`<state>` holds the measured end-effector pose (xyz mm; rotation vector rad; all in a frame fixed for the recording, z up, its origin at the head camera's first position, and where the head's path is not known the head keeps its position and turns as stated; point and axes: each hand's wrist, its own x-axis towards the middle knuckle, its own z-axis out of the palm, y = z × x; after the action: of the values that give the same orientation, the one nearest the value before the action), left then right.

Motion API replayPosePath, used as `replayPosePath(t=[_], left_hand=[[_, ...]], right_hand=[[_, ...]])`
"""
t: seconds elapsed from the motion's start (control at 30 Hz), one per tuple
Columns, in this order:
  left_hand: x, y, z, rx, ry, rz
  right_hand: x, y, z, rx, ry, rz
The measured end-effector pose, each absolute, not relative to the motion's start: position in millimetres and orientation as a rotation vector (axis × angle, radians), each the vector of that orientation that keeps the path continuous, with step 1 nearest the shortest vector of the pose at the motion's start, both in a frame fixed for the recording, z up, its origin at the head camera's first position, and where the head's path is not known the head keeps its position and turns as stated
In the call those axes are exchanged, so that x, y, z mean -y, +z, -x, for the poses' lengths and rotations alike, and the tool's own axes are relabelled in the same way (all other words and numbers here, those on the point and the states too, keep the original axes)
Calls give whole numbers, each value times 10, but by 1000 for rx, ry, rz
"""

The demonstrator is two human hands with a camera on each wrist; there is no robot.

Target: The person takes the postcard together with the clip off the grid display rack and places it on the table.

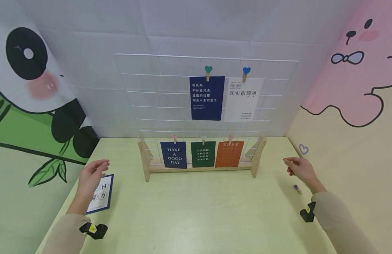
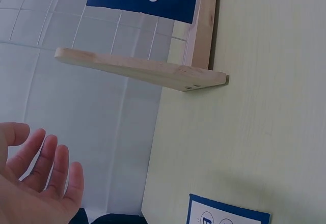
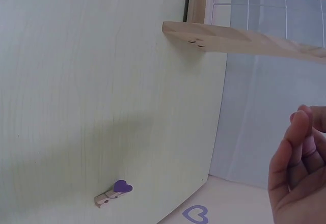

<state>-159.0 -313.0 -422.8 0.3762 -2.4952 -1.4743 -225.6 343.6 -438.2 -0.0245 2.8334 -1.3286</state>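
From the head view, the left hand (image 1: 92, 176) hovers with relaxed, gently spread fingers over a blue-bordered card (image 1: 100, 193) lying flat on the table (image 1: 196, 211). The hand covers the card's upper left part, so only some of its characters can be read. The card's long axis runs away from the person, tilted slightly right. The right hand (image 1: 299, 170) hangs near the rack (image 1: 200, 165), fingers loosely bent and holding nothing; a purple heart clothespin (image 1: 297, 189) lies on the table just beside the wrist.

In the left wrist view, the open palm (image 2: 38, 183) shows at the lower left, and only the card's corner (image 2: 229, 215) enters at the bottom edge.

In the right wrist view, the curled fingers (image 3: 298, 168) are cut off at the right edge. The clothespin (image 3: 113, 193) lies well apart from them, its heart end toward the table's edge.
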Motion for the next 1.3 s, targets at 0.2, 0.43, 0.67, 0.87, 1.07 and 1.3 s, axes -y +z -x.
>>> replayPosePath(t=[0.2,0.43,0.67,0.87,1.07,1.3], left_hand=[[3074,-4214,1597,2509,-1472,-368],[3035,-4217,1611,2507,-1498,-304],[2962,-4194,1645,2487,-1526,-228],[2872,-4169,1653,2493,-1532,-184],[2814,-4181,1681,2513,-1530,-162],[2739,-4153,1709,2509,-1568,-95]], right_hand=[[-3356,-4337,2252,-2812,-1369,61],[-3254,-4268,2255,-2800,-1377,121],[-3151,-4222,2264,-2817,-1373,152],[-3047,-4196,2265,-2787,-1441,174],[-2952,-4183,2254,-2747,-1505,224],[-2844,-4146,2265,-2716,-1521,249]])
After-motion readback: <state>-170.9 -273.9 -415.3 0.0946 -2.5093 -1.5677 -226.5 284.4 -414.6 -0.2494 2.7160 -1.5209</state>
